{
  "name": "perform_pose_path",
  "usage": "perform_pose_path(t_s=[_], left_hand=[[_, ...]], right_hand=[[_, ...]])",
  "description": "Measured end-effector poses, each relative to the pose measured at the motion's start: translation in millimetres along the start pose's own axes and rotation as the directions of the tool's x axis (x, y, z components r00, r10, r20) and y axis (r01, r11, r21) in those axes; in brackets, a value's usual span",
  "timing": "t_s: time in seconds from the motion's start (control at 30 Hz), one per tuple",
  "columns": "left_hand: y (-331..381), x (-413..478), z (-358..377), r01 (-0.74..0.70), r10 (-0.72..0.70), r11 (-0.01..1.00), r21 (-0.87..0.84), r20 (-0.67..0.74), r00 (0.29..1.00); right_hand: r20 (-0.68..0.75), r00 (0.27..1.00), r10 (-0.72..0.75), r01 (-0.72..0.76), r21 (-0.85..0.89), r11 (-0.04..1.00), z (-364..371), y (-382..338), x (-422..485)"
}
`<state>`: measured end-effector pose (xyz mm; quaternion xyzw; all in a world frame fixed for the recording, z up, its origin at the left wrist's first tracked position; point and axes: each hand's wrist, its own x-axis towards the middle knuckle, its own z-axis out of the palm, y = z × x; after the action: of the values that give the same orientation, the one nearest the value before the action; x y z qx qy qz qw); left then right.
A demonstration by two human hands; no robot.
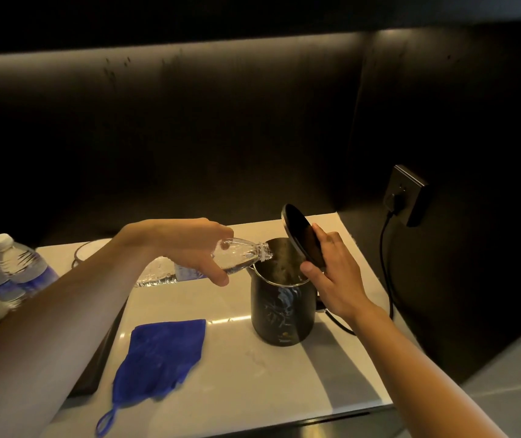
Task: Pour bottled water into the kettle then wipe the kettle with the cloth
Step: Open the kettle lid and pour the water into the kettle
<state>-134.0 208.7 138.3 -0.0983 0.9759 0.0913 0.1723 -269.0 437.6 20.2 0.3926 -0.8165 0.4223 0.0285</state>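
Observation:
A black kettle (279,314) stands on the white counter (252,374) with its mouth uncovered. My left hand (189,245) grips a clear water bottle (237,256), tipped almost flat, its open neck resting over the kettle's rim. My right hand (335,273) holds the round black kettle lid (301,235) tilted up and back at the far side of the opening. A blue cloth (161,355) with a hanging loop lies flat on the counter to the left of the kettle, in front of it.
Two capped water bottles (15,270) stand at the far left. A wall socket (406,194) with a black cord (388,273) is on the dark wall to the right. A dark tray edge (104,352) borders the counter's left side.

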Motion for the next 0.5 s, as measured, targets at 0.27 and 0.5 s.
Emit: perform_pose_path(t_s=[0.27,0.5], left_hand=[[-7,1,12,0.008,-0.014,0.990,-0.144,-0.042,0.999],[-11,2,47,-0.018,-0.021,0.956,-0.291,-0.127,0.992]], right_hand=[[0.004,1.000,0.017,-0.017,0.013,1.000,1,0,-1],[0.018,1.000,0.012,-0.012,0.007,1.000,-1,-1,-1]])
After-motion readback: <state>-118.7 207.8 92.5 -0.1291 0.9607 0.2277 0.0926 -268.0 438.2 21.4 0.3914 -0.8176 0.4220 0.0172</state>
